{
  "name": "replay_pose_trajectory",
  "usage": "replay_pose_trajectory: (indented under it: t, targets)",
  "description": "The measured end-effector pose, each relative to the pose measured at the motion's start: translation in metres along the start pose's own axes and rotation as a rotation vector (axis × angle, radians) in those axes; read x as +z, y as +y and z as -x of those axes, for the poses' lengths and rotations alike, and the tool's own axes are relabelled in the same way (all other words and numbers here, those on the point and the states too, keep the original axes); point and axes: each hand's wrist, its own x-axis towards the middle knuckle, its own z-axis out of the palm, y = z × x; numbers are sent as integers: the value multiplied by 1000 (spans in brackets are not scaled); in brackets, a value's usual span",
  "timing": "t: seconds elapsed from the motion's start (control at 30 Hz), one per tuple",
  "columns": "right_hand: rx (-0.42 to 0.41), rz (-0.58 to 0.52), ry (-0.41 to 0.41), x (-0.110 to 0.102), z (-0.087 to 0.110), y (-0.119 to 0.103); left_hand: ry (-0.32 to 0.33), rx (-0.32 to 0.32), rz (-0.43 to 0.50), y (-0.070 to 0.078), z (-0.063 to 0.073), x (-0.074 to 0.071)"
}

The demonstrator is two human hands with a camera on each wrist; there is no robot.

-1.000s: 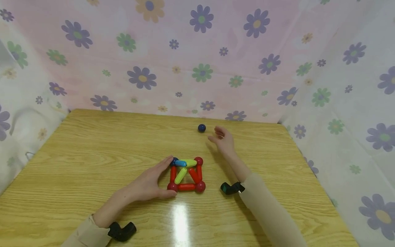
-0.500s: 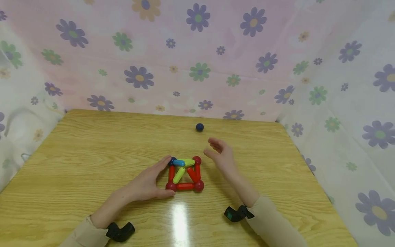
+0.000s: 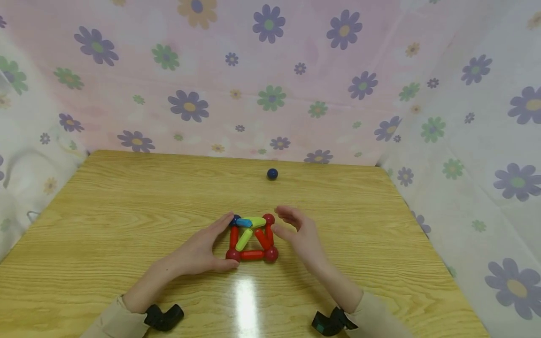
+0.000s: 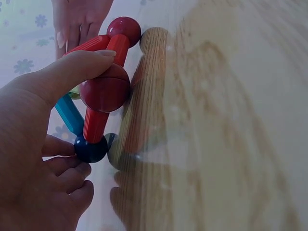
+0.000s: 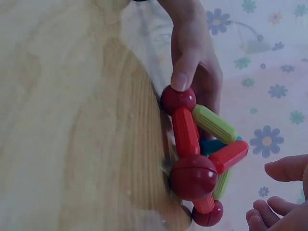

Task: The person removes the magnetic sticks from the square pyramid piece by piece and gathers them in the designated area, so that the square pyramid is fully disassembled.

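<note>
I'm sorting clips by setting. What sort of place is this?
Perhaps an indoor filming corner: flower-print sheeting behind and beside a wooden table, a ball-and-stick toy held by the left hand, and a black device at each wrist.

Table (image 3: 127, 197): evenly lit, one white streak of glare on the near side — light from overhead, I'd say.
Flowered cloth (image 3: 230, 37): softly bright, a little washed out.
Right forearm (image 3: 331, 279): faint, soft shadow beside it.
Wrist views: dimmer, bluish — dark blue ball (image 4: 90, 150) mirrored in the sheen, cloth soft.
</note>
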Motion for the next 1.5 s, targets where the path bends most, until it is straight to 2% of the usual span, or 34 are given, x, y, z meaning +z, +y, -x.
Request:
replay_pose_trajectory:
  t: [0.4,0.77,1.5]
  targets:
    - [-97,27,-63,7,11,11,8,12,-5,0,-1,0]
    - [-29,102,-109,13,14,18,9,16,-5,1,0,0]
    - [-12,131,-100,16,16,21,3,6,11,1,-1,0]
